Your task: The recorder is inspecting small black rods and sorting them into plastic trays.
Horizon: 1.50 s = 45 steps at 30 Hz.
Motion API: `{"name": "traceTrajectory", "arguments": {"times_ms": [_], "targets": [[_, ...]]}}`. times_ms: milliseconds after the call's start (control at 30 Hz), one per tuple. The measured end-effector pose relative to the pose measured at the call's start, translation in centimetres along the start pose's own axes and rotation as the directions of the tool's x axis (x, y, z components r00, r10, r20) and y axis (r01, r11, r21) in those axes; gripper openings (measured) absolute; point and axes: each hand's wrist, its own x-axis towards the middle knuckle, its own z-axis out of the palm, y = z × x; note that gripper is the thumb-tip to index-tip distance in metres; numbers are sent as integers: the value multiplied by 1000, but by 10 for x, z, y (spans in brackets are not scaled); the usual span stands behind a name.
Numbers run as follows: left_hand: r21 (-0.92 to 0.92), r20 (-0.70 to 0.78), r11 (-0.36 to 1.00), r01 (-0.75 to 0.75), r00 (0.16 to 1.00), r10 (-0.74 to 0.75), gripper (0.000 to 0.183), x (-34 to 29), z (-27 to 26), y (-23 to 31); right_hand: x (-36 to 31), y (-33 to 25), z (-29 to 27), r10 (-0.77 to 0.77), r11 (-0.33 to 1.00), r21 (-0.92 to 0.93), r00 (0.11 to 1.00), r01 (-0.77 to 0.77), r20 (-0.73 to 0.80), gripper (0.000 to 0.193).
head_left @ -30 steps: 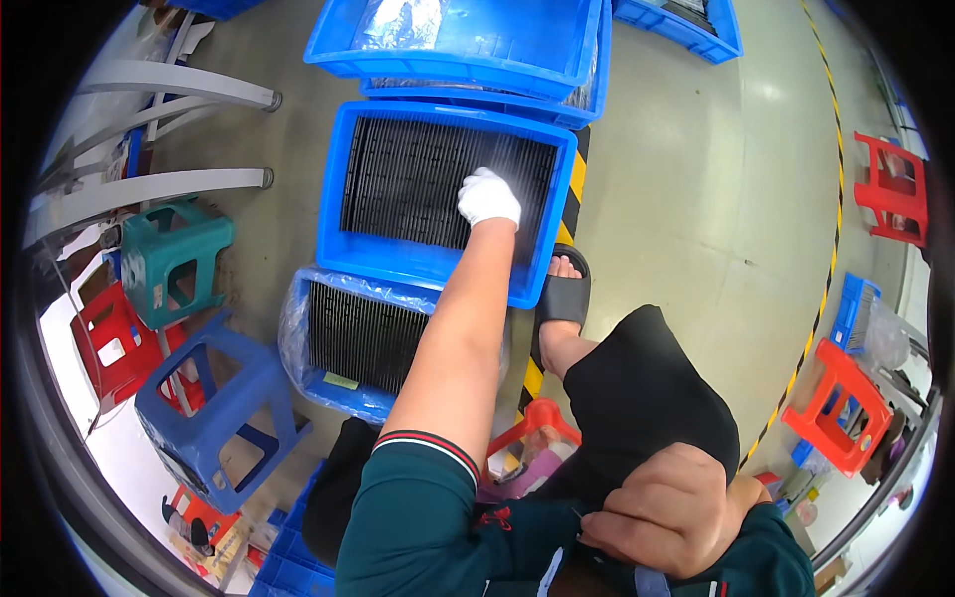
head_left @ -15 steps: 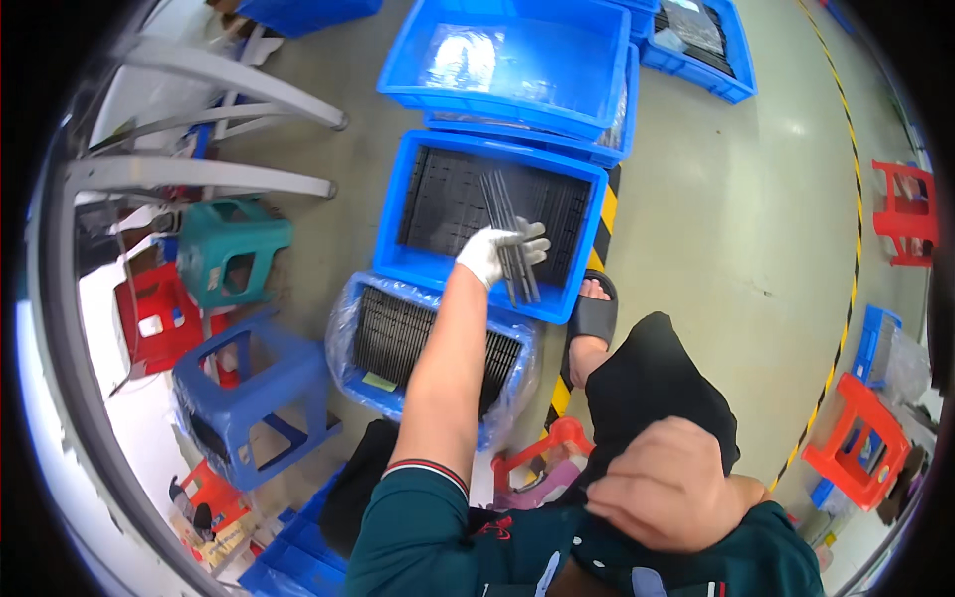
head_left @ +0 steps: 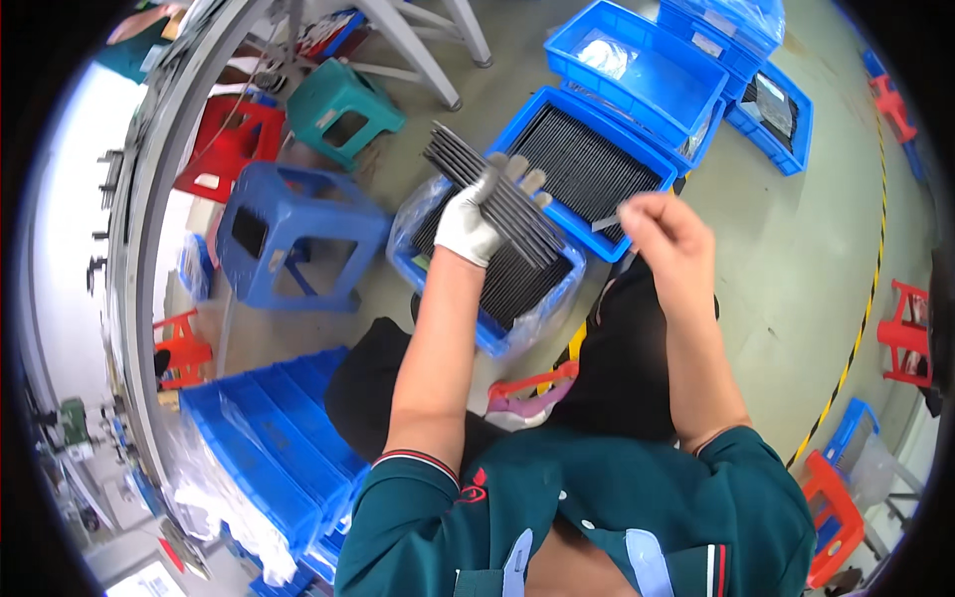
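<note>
My left hand [head_left: 468,227], in a white glove, grips a bundle of thin dark strips [head_left: 519,231] held slantwise above two crates. Its fingers show beyond the bundle. My right hand [head_left: 674,239] is bare and pinched at the near right corner of the blue crate [head_left: 652,147]. From its fingertips sticks a short, thin grey strip [head_left: 603,223]; the rest is hidden by the fingers. Dark strips [head_left: 587,154] lie in close rows inside that crate. Nearer me, a crate lined with clear plastic [head_left: 406,237] holds more dark strips [head_left: 517,291], partly covered by my left hand and the bundle.
Stacked blue crates [head_left: 637,62] stand behind. At left are a blue stool [head_left: 298,214], a green stool [head_left: 338,104] and a red stool [head_left: 234,134] beside a metal-framed bench [head_left: 149,269]. More blue crates [head_left: 279,418] sit low left. Yellow-black tape [head_left: 863,328] marks the floor at right.
The view has swung so that the crates sit farther right. My left hand now holds a thicker-looking bundle, over the plastic-lined crate. My right hand has reached forward from my body, with a grey strip at its fingertips.
</note>
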Motion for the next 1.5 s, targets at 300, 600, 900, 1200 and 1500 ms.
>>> {"name": "traceTrajectory", "arguments": {"times_ms": [300, 600, 900, 1200, 1500], "targets": [[-158, 49, 889, -429, 896, 441, 21, -101, 45, 33, -13, 12, 122, 68, 808, 589, 993, 1, -94, 12], [-200, 130, 891, -408, 890, 437, 27, -150, 57, 30, -29, -4, 174, 39, 728, 682, 998, -68, 58, 11], [-104, 120, 905, -412, 898, 422, 34, -141, 51, 45, -25, -2, 181, 29, 747, 657, 993, -99, 116, 10], [-125, 311, 899, -420, 844, 437, 37, -121, 19, 70, 20, 7, 161, 28, 937, 337, 985, -85, 170, 16], [-129, 73, 882, -453, 883, 464, 33, -145, 24, 79, 31, 13, 152, 147, 954, 206, 940, -217, 307, 14]]}}
